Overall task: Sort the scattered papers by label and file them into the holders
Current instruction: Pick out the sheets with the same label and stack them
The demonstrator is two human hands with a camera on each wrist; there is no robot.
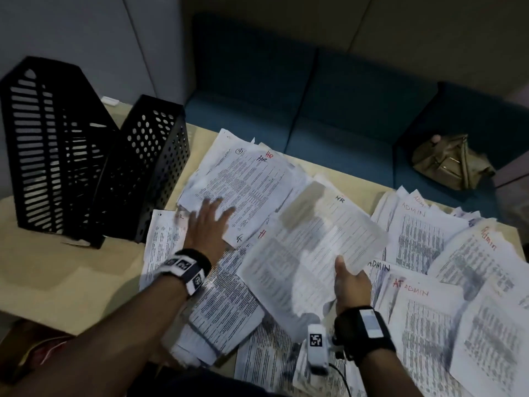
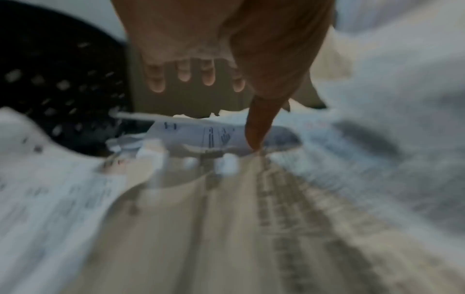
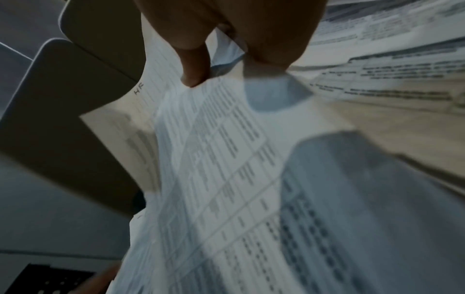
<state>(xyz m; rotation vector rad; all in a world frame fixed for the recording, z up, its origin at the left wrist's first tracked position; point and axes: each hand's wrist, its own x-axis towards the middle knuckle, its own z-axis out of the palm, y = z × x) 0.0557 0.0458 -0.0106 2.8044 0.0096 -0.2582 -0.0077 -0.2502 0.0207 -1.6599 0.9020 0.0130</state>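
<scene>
My right hand (image 1: 347, 277) pinches a printed sheet marked HR (image 1: 315, 239) by its near edge and holds it lifted over the pile; in the right wrist view the thumb (image 3: 193, 65) lies on top of that HR sheet (image 3: 214, 159). My left hand (image 1: 207, 224) hovers flat with spread, straight fingers (image 2: 183, 73) over the HR-marked papers (image 1: 246, 181) at the table's middle. Sheets marked ADMIN (image 1: 423, 239) lie spread on the right. Two black perforated holders (image 1: 57, 150) (image 1: 148, 170) stand at the left, beside the papers.
The beige table (image 1: 57, 276) shows bare wood at the front left. Behind it runs a blue sofa (image 1: 329, 96) with an olive bag (image 1: 452, 161) on its right seat. More printed sheets (image 1: 229, 305) cover the near edge between my forearms.
</scene>
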